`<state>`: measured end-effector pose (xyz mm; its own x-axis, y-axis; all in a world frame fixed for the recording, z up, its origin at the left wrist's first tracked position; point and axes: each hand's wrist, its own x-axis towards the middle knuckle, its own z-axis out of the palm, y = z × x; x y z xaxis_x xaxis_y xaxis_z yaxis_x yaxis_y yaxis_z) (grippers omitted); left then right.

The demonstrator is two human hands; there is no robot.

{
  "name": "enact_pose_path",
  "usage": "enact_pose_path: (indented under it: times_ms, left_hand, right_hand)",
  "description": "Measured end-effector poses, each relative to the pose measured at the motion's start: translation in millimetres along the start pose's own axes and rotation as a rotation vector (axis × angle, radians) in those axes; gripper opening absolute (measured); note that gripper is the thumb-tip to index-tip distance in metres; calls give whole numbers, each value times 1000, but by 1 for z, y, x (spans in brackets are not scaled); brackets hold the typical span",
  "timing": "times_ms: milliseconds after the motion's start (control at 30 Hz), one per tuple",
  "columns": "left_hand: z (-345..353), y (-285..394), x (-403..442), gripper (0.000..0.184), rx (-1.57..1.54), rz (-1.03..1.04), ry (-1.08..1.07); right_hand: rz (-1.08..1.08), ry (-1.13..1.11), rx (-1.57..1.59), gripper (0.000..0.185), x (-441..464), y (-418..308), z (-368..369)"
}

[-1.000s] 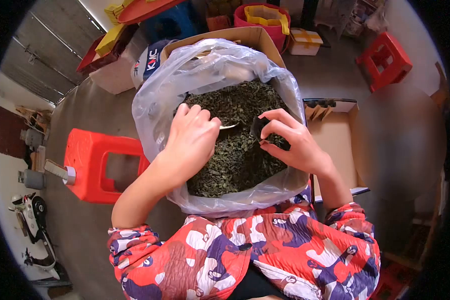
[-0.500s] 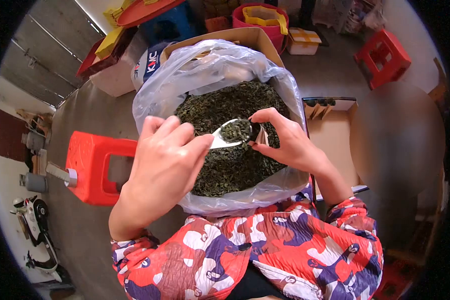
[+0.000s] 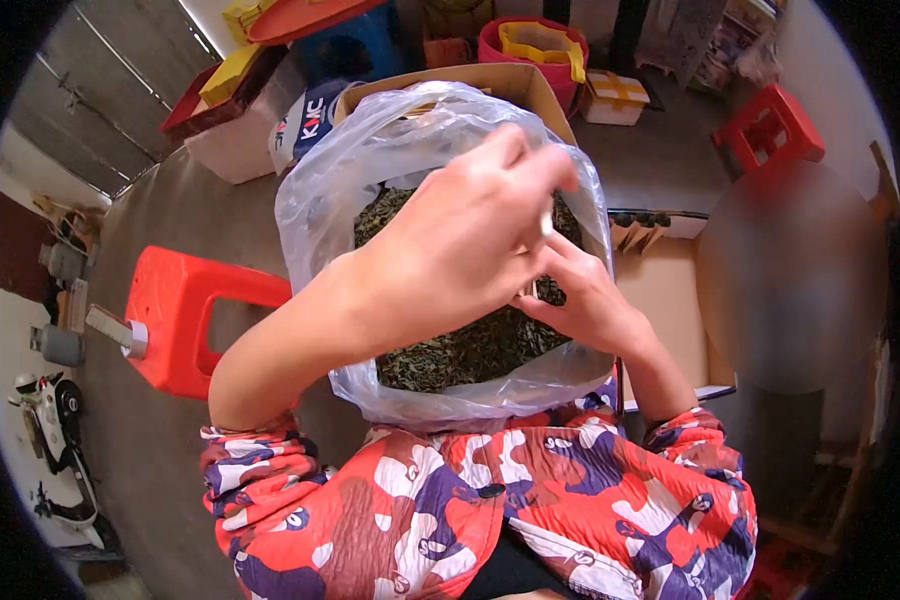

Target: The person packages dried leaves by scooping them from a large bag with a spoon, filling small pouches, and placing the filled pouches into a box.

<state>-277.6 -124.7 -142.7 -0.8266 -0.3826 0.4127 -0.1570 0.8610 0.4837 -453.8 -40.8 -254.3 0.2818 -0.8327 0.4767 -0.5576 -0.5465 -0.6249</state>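
Observation:
My left hand (image 3: 460,230) is closed round a white scoop, of which a thin white edge (image 3: 547,218) shows by the fingers. It is tipped up on edge above my right hand (image 3: 592,300). Between the thumb and fingers of my right hand is a small packet (image 3: 529,291), mostly hidden behind my left hand. Both hands are over dried dark green leaves (image 3: 460,352) that fill a clear plastic bag (image 3: 310,215). The bag lines a cardboard box (image 3: 535,85).
A red stool (image 3: 165,320) stands on the left with a white roll on its side. To the right lies an open shallow box (image 3: 660,300) with several small packets along its far edge. Beyond it is a blurred shape (image 3: 790,280). Another red stool (image 3: 770,130) stands behind.
My left hand has moved right and up, tipping the scoop, which held leaves in the earlier view, over the packet. My right hand stays at nearly the same place.

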Motion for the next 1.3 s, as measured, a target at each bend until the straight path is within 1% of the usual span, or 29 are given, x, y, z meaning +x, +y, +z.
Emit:
enact_pose_path:
  times_ms: [100, 133, 233, 267, 367, 400, 533, 633, 733, 800, 900, 933, 1067, 1167, 1233, 1300]
  left_hand:
    - [12, -8, -8, 38, -351, -179, 91]
    - [17, -14, -12, 27, -279, -153, 121]
    - [16, -28, -22, 19, -118, -94, -1]
    - [13, -26, -25, 17, -231, -202, -53]
    - [2, -17, -32, 17, -42, -68, 19]
    - [-1, -13, -34, 17, 4, -63, -11]
    - [-3, -9, -38, 17, -30, -15, 75]
    - [11, -19, -37, 18, -55, -1, 17]
    - [17, -23, -37, 18, -62, -17, 9]
    - [11, -20, -36, 16, -75, -35, 16]
    - [3, -13, -36, 15, -70, -52, 94]
    - [1, -10, -36, 14, -72, -87, 77]
    - [23, -21, -38, 13, -146, -43, 59]
    - [20, -21, -43, 14, -141, -105, 66]
    - [5, -12, -45, 13, -144, -90, 107]
    - [-6, -6, -54, 10, -129, -151, 200]
  right_hand:
    - [-6, 10, 13, 50, -1, 5, 2]
    - [2, 7, 23, 50, -1, 5, 2]
    - [75, 8, 0, 51, 0, 0, 2]
    - [89, 8, 17, 51, 0, 0, 2]
    - [120, 27, 58, 53, 1, -1, 3]
    - [124, 43, 63, 54, 2, -1, 5]
    - [114, 55, 41, 58, 3, -1, 5]
    - [125, 93, 72, 59, 2, -4, 6]
    - [146, 42, 86, 57, -3, 3, 8]
    - [140, 45, 84, 56, -3, 3, 5]
    - [144, 8, 67, 54, -3, 1, -1]
    - [146, -7, 57, 54, -3, 0, -3]
    - [89, 21, -11, 53, -7, 6, -1]
    - [174, -11, 73, 52, -8, 5, -2]
    - [195, -6, 75, 52, -8, 4, -4]
    - [220, 11, 97, 52, -8, 1, -7]
